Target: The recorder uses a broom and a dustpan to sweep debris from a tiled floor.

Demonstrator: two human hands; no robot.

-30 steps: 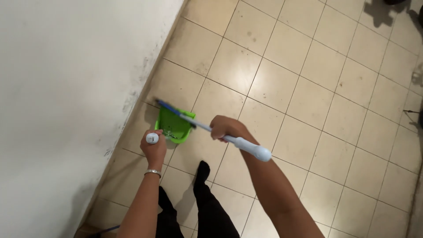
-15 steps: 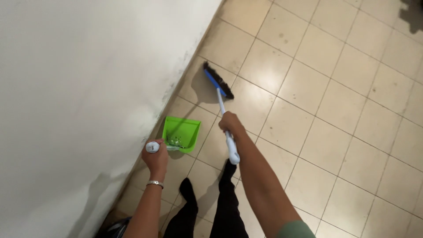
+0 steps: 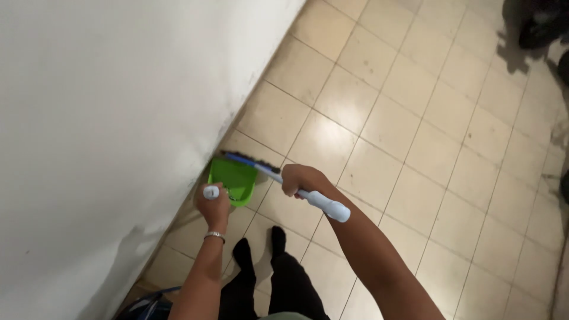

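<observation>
A green dustpan [image 3: 236,179] sits on the tiled floor against the base of the white wall. My left hand [image 3: 214,207] is closed around its upright handle, whose white round cap shows above my fist. My right hand [image 3: 298,178] grips the pale shaft of a broom [image 3: 320,202]. The broom's blue head with dark bristles [image 3: 246,159] rests at the dustpan's far lip. My legs in dark trousers and dark socks stand just behind the pan.
The white wall [image 3: 118,118] fills the left side and meets the beige tiled floor [image 3: 415,148] along a scuffed, dirty edge. Dark objects and their shadows sit at the top right corner [image 3: 533,29]. A bluish object pokes in at bottom left [image 3: 145,305].
The broom head, which was out on the floor beyond the dustpan half a second ago, has swept back to the pan's lip. My left hand stays on the dustpan handle.
</observation>
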